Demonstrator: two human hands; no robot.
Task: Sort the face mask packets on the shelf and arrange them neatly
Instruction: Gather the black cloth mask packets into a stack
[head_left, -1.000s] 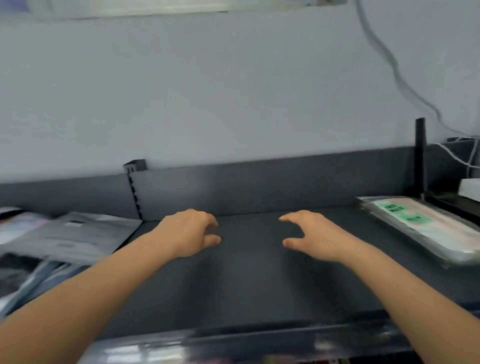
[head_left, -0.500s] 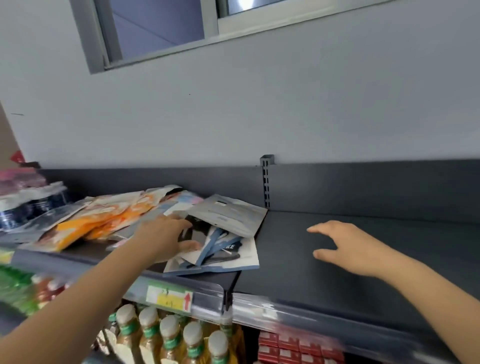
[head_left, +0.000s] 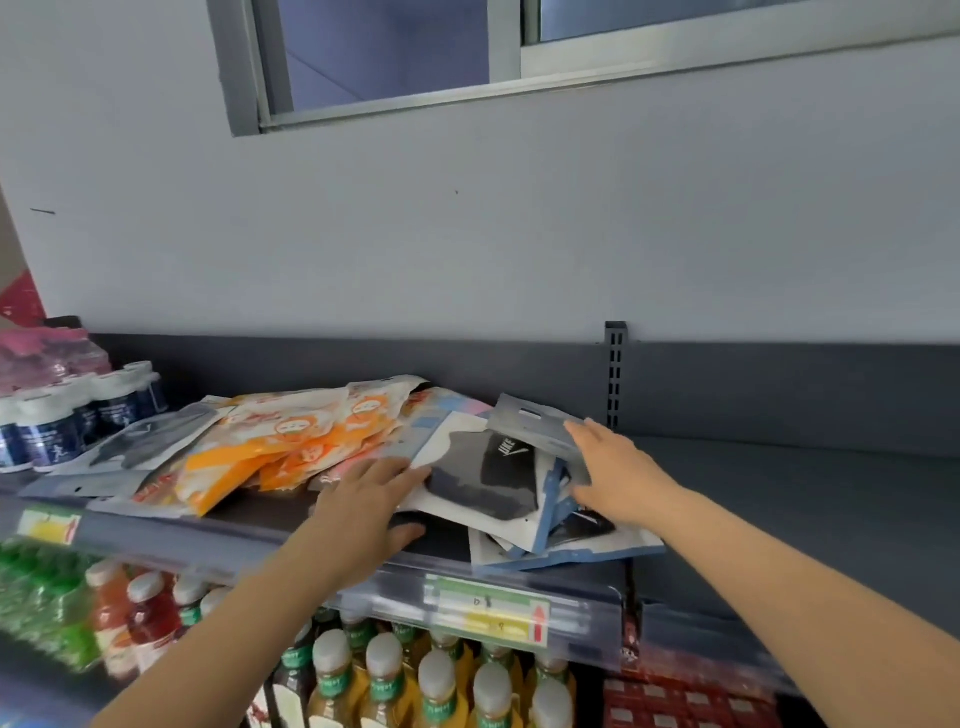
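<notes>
dark blue bottles with white caps (head_left: 47, 436) stand far left of the white plastic packet showing a black mask (head_left: 483, 478), on the same dark grey metal shelf (head_left: 779, 499). nearer that white packet, still on its left, a flat grey plastic packet (head_left: 150, 441) lies beside a loose heap of orange-and-white plastic face mask packets (head_left: 280, 441), which overlap one another at odd angles. below and left of the white packet, on the lower level, stand red drink bottles (head_left: 150, 613) and amber bottles with white caps (head_left: 384, 675).

the left hand (head_left: 363, 509) reaches in just left of the white packet, fingers stretched out and flat, their tips touching its left edge, the thumb spread apart below. the white packet lies tilted on top of several blue-edged packets (head_left: 550, 540) stacked unevenly at the shelf's front lip. a green and yellow price label (head_left: 488, 608) sits on the shelf rail straight below it.

at the white packet's upper right corner a grey plastic packet with a hang slot (head_left: 530, 421) rests askew. the right hand (head_left: 618, 478) lies on this grey packet, fingers extended over it and pressing down, thumb pointing toward the blue-edged packets. right of the white packet and behind it, a slotted grey metal upright (head_left: 616, 374) rises against the shelf's back panel.
</notes>
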